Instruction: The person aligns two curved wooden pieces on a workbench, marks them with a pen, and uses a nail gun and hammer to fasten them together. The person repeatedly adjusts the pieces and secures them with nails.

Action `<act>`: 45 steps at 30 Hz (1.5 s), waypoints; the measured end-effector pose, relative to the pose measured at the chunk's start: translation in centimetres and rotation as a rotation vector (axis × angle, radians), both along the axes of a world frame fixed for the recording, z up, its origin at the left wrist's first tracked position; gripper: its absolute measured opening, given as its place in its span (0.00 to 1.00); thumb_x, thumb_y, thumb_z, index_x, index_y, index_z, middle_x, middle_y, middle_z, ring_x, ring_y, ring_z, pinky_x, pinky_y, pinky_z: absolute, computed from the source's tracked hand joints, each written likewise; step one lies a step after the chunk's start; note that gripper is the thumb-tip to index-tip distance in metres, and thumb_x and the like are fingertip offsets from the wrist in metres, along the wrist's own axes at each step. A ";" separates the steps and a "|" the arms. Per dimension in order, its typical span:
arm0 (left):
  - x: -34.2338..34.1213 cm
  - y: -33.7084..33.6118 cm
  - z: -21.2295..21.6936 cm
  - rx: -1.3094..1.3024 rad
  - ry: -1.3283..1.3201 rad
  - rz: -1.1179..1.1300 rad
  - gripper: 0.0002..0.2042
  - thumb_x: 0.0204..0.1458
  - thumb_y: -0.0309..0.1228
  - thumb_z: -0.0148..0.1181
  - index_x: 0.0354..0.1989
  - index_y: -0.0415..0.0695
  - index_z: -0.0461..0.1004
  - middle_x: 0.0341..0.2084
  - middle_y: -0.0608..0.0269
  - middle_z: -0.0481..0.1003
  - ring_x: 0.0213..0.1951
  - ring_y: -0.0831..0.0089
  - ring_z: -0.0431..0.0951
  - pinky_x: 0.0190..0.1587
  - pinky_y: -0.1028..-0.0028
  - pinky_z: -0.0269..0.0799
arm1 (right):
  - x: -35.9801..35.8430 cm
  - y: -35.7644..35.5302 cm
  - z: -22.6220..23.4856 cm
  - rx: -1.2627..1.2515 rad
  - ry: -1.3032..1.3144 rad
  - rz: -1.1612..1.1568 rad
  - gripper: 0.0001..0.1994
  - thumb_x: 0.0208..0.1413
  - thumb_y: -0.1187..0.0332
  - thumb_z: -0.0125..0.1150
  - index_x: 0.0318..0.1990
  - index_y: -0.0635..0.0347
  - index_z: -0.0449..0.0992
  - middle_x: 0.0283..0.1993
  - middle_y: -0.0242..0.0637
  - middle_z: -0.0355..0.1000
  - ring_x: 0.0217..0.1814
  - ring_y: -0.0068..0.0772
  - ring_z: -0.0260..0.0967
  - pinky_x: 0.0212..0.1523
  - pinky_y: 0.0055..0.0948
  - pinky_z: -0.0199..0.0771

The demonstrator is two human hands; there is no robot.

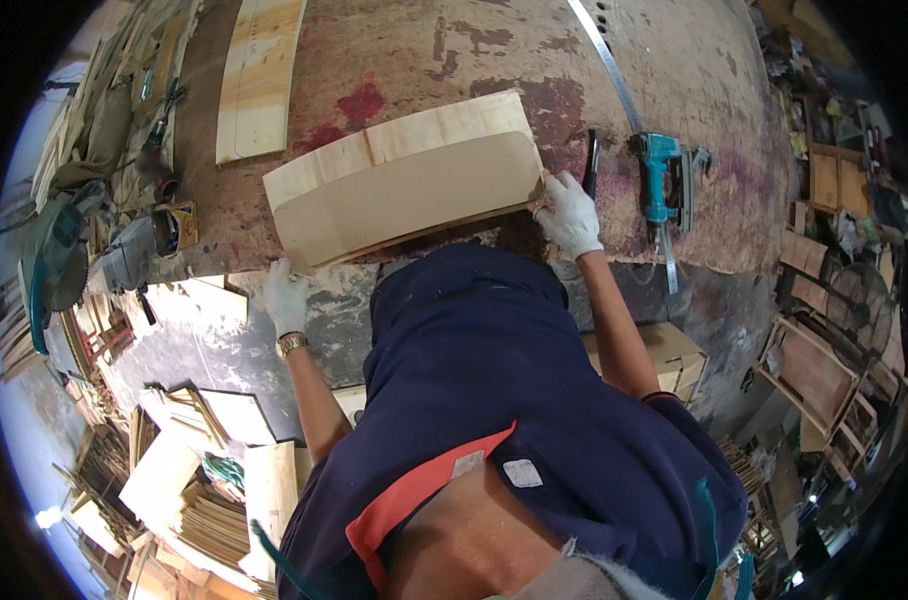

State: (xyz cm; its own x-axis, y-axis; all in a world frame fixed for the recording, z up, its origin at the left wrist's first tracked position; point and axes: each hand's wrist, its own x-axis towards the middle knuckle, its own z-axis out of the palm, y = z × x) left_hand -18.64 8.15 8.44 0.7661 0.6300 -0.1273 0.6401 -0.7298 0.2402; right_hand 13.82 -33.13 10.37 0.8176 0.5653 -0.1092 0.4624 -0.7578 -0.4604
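A pale wooden board (394,137) lies tilted at the near edge of the workbench. On top of it is a flat brown panel (414,195) with a curved far edge and rounded corners, leaving a strip of the wood bare along the far side. My right hand (571,215), in a white glove, grips the right end, thumb and fingers at the edge. At the near left corner my left hand (286,297), also gloved, holds the edge with its fingertips; part of its fingers is hidden. A black-handled tool (591,160) lies just beyond my right hand.
Right of the board, a teal nail gun (659,175) lies on the stained workbench (404,50) beside a long metal ruler (609,65). Another plank (259,85) lies far left. A circular saw (59,255) stands at the left edge. Wood offcuts (209,500) are piled below left.
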 end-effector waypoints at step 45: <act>1.6 1.4 0.4 -0.102 -0.003 0.046 0.20 0.51 0.45 0.68 0.41 0.40 0.79 0.38 0.50 0.79 0.45 0.48 0.79 0.47 0.54 0.72 | 3.5 -0.5 -2.2 0.115 0.108 0.158 0.17 0.49 0.69 0.75 0.46 0.63 0.79 0.33 0.42 0.68 0.34 0.44 0.71 0.36 0.40 0.72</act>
State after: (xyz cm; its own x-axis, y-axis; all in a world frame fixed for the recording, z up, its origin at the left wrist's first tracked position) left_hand -17.04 9.59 8.80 0.7372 0.6483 -0.1906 0.6715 -0.6713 0.3137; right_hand 17.36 -33.66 8.21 0.7049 0.6992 -0.1189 0.5144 -0.6194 -0.5930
